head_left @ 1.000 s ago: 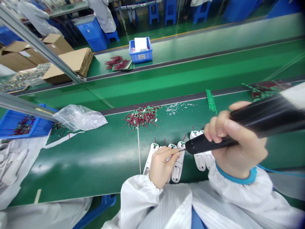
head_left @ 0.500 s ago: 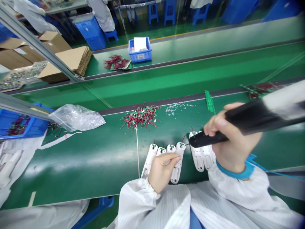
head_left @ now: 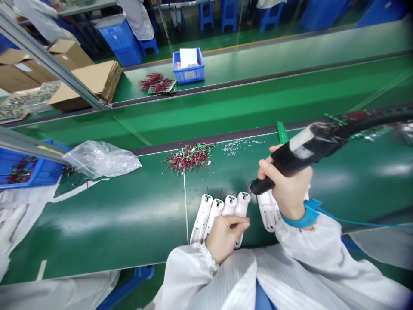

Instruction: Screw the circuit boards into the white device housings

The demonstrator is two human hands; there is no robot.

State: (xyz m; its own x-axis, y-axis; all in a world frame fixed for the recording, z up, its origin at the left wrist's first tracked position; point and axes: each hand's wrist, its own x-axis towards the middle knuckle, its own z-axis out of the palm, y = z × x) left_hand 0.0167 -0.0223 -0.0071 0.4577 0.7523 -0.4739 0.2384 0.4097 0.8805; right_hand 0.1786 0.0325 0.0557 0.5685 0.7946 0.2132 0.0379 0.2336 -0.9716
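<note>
Right hand (head_left: 286, 189) clenches what looks like a black corded screwdriver (head_left: 290, 161) beside white plastic housings (head_left: 241, 206) on a green assembly belt (head_left: 112, 215); half-closed left hand (head_left: 224, 239) rests against them.

The right hand (head_left: 287, 187) grips a black electric screwdriver (head_left: 290, 163), its tip just beside the top of the 4th of 4 white housings (head_left: 222, 217) lying in a row. 2 more housings (head_left: 267, 211) lie under the hand. The left hand (head_left: 224, 239) lies across the lower ends of the row, fingertips pinched together. Beyond lie wired circuit boards (head_left: 189, 158) and loose screws (head_left: 237, 147) on the green belt (head_left: 97, 228).
</note>
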